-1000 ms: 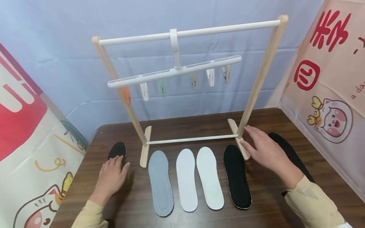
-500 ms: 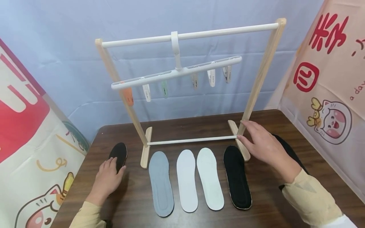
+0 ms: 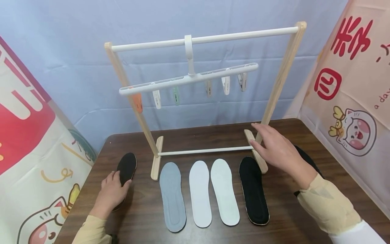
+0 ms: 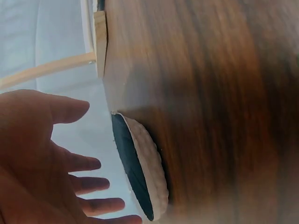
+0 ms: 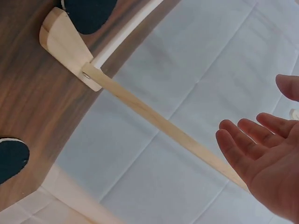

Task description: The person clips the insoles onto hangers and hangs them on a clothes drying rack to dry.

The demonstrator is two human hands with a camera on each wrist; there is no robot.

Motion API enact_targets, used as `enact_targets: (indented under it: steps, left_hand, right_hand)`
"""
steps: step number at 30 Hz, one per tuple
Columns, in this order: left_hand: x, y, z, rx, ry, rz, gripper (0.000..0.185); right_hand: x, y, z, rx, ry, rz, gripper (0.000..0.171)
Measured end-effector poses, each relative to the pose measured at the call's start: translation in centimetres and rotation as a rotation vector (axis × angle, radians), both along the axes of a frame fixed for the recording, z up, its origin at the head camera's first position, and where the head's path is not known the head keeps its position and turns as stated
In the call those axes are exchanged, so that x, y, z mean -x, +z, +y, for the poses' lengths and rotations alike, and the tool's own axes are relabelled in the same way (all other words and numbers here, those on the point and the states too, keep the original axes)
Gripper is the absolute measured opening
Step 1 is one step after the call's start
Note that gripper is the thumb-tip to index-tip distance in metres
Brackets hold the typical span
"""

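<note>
The left hand (image 3: pixel 111 193), fingers relaxed and lightly spread, rests over the near end of a black oval shoe insole (image 3: pixel 126 166) lying at the left edge of the dark wooden table (image 3: pixel 283 217), left of the light wooden drying rack with white rails (image 3: pixel 275 89). The right hand (image 3: pixel 278 150) hovers with straight, spread fingers beside the rack's right upright near its foot, gripping nothing. Between the hands lie a grey insole (image 3: pixel 172 196), two white insoles (image 3: pixel 199 193) and another black insole (image 3: pixel 253 189), side by side.
</note>
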State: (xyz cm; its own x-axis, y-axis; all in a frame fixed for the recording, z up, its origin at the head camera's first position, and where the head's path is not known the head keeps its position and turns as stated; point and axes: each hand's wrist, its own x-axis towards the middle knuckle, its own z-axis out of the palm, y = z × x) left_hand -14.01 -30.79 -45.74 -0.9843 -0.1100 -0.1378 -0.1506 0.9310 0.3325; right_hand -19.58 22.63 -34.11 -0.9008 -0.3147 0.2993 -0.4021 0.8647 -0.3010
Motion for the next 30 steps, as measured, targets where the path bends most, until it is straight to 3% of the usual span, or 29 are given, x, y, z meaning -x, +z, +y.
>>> enact_targets:
  steps: [13,19,30]
  left_hand:
    - [0.4,-0.4,-1.2,0.031,0.018,-0.034,0.073]
    - [0.6,-0.5,-1.4,0.047,0.037,-0.067,0.073]
    - [0.9,0.0,-0.9,0.059,0.048,-0.059,0.065]
  right_hand:
    - [1.0,2.4,-0.9,0.022,-0.025,-0.011,0.058]
    - [1.8,3.7,-0.9,0.093,-0.032,-0.039,0.057]
    - [3.2,5.4,-1.2,0.22,-0.048,-0.057,0.055]
